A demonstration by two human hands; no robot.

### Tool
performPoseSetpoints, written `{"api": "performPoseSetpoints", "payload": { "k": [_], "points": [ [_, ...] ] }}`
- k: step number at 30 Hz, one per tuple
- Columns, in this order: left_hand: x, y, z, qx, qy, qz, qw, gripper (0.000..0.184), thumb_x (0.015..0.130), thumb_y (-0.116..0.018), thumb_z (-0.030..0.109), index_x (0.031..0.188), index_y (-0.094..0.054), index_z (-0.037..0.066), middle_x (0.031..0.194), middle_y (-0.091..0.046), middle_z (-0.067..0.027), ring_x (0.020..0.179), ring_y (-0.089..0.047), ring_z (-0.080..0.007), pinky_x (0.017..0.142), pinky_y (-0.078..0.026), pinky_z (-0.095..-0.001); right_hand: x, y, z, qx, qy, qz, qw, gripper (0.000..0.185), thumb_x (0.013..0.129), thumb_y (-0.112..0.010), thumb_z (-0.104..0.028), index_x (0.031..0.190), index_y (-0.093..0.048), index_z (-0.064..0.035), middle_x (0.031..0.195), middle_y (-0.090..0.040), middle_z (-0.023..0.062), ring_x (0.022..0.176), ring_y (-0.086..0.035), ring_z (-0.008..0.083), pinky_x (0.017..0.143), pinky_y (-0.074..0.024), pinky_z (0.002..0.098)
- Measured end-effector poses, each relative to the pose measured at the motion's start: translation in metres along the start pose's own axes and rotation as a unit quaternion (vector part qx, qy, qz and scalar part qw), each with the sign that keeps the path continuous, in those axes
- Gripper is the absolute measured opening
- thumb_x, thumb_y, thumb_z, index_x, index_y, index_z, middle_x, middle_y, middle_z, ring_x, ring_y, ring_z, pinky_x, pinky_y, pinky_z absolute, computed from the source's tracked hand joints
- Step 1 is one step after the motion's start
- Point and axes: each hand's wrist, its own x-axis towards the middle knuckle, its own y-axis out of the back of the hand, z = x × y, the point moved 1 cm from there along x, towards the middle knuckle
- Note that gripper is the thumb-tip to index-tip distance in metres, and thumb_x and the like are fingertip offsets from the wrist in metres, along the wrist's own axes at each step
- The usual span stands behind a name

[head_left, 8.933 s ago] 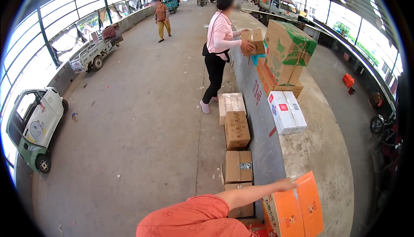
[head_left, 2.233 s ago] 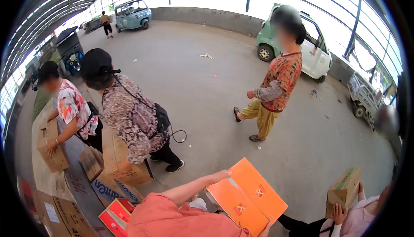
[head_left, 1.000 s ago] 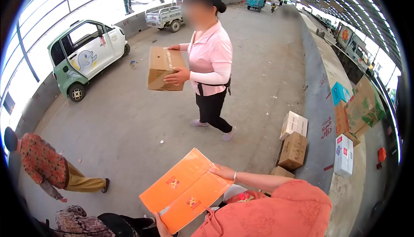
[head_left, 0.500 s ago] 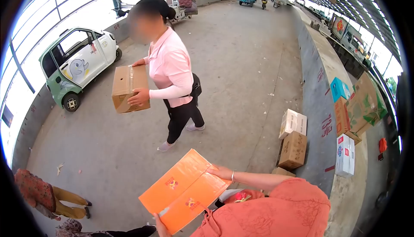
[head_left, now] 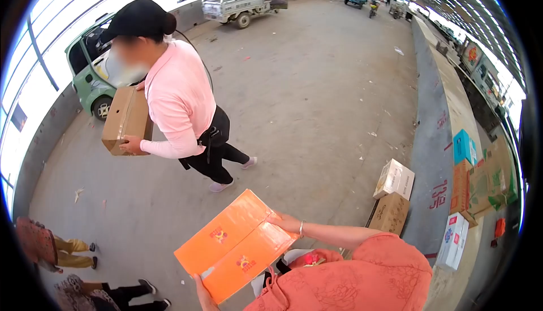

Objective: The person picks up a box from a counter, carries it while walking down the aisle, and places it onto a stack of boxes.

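Observation:
An orange cardboard box (head_left: 231, 242) with small printed emblems is held out in front of my body, its taped top facing up. My right hand (head_left: 287, 223), with a bracelet at the wrist, grips the box's right edge; its fingers are partly over the rim. At the lower left corner, my left hand (head_left: 205, 293) holds the near side, thumb along the edge and the other fingers hidden beneath. Ahead and to the left, a person in a pink top (head_left: 181, 87) carries a brown cardboard box (head_left: 129, 120) in both hands.
White (head_left: 395, 178) and brown (head_left: 390, 214) boxes sit by the concrete wall (head_left: 432, 158) on the right. More boxes, including a white one (head_left: 452, 242), stand along its ledge. Two people (head_left: 39, 242) are at lower left. A green-and-white car (head_left: 90, 79) and cart (head_left: 235, 8) are parked beyond.
The person in pink has walked left and nearer, carrying the brown box. My view has shifted, bringing the cart into sight. The orange box stays in both my hands.

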Motion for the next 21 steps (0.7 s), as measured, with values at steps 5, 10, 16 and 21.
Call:
{"api": "performPoseSetpoints", "payload": {
  "k": [5,10,16,21],
  "points": [
    [0.007,0.052,0.008,0.000,-0.020,0.056,0.998,0.057,0.106,-0.038,0.045,0.145,-0.041,0.004,0.137,-0.056,-0.0125,0.122,-0.056,-0.0250,0.100,-0.048,-0.0390,0.032,-0.035,-0.013,0.053,-0.061,-0.051,0.995,0.058,0.099,-0.061,-0.041,0.142,-0.043,-0.0057,0.124,-0.063,0.0092,0.110,-0.063,0.0171,0.089,-0.0543,0.0321],
    [0.036,0.073,-0.014,0.028,-0.052,0.112,0.992,0.052,0.106,-0.042,0.041,0.144,-0.042,0.005,0.136,-0.055,-0.0105,0.122,-0.056,-0.0225,0.101,-0.047,-0.0376,0.068,-0.026,0.005,-0.016,-0.049,-0.031,0.998,0.050,0.099,-0.060,-0.039,0.131,-0.051,-0.0011,0.114,-0.066,0.0076,0.097,-0.066,0.0143,0.082,-0.0557,0.0299],
    [0.048,0.102,-0.009,0.028,-0.052,0.118,0.991,0.053,0.105,-0.043,0.042,0.144,-0.041,0.006,0.136,-0.055,-0.0100,0.122,-0.056,-0.0219,0.101,-0.047,-0.0372,0.087,-0.056,-0.005,-0.042,-0.065,-0.029,0.997,0.052,0.099,-0.060,-0.039,0.132,-0.051,-0.0001,0.111,-0.066,0.0072,0.094,-0.066,0.0127,0.080,-0.0556,0.0287],
    [0.044,0.114,-0.011,-0.025,-0.042,0.108,0.993,0.054,0.105,-0.042,0.043,0.145,-0.040,0.006,0.138,-0.054,-0.0103,0.123,-0.056,-0.0227,0.101,-0.048,-0.0379,0.098,-0.066,0.005,-0.064,-0.068,-0.033,0.995,0.053,0.099,-0.059,-0.039,0.134,-0.049,0.0003,0.110,-0.067,0.0077,0.091,-0.066,0.0122,0.079,-0.0555,0.0283]
  ]
}}
